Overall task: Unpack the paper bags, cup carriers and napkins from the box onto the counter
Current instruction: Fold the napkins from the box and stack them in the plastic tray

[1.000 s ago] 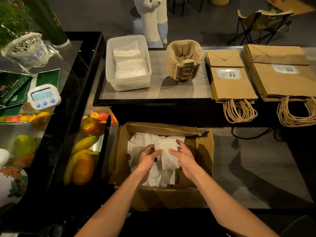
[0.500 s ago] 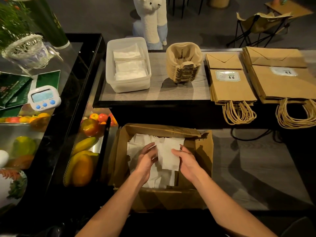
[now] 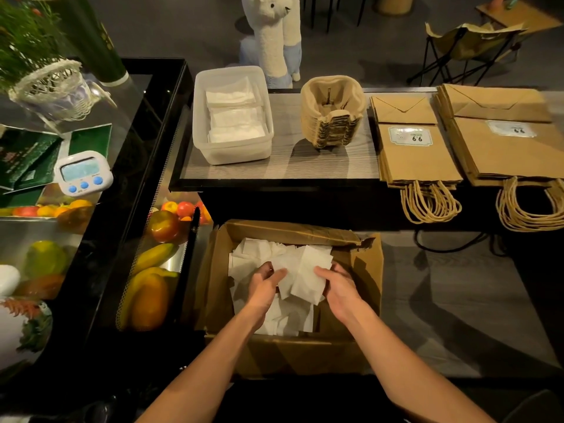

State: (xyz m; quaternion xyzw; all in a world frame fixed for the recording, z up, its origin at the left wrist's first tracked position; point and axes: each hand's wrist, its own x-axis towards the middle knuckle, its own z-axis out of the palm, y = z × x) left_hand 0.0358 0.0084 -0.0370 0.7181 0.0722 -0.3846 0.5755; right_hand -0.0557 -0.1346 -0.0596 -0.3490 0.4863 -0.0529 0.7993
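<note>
An open cardboard box (image 3: 367, 270) on the floor holds several loose white napkins (image 3: 253, 257). Both hands are inside it, holding a small bunch of napkins (image 3: 305, 273) between them: my left hand (image 3: 262, 285) grips its left edge, my right hand (image 3: 340, 288) curls round its right edge. On the counter (image 3: 287, 166) behind the box stand a clear plastic tub (image 3: 232, 154) with stacked napkins, a stack of pulp cup carriers (image 3: 332, 114), and two piles of brown paper bags (image 3: 415, 154) (image 3: 503, 148) with handles hanging over the edge.
A black display case (image 3: 146, 148) to the left holds fruit (image 3: 152, 285). A white timer (image 3: 82, 174), green packets and a basket sit on its glass top. A plush llama (image 3: 274, 35) and a folding chair (image 3: 467, 47) stand beyond the counter. A black cable lies on the floor.
The hands have gathered napkins into a bunch and lifted it slightly off the pile in the box. The view has shifted a little.
</note>
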